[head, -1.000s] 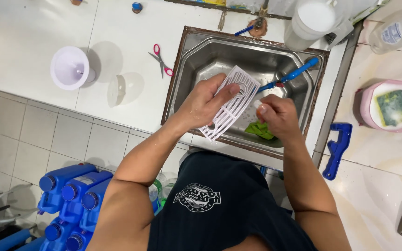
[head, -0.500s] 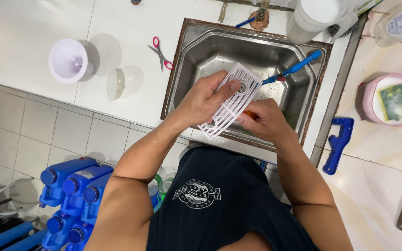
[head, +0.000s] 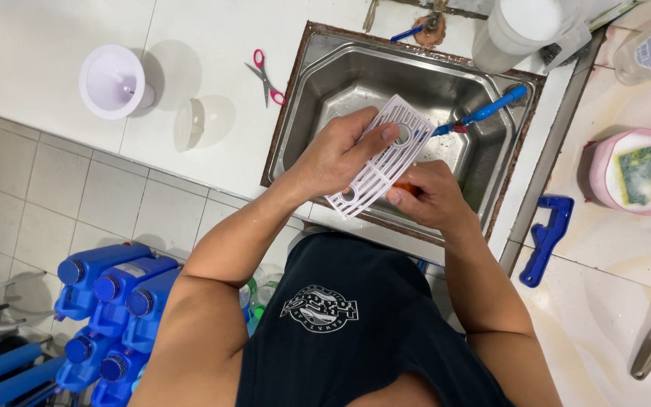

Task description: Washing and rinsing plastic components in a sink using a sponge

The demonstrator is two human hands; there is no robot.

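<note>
Blue brush (head: 484, 114) across open sink (head: 340, 83)

Left hand (head: 334, 154) grips white slotted grate (head: 383, 155) over steel sink (head: 325, 90); right hand (head: 427, 197) touching grate's underside

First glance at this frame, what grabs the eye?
The white slotted grille, held up over the steel sink by the left hand, while the right hand works at its lower edge with something orange pinched in the fingers. Next, the red-handled scissors on the white counter left of the sink, and the pink tub with a green-yellow sponge to the right.
</note>
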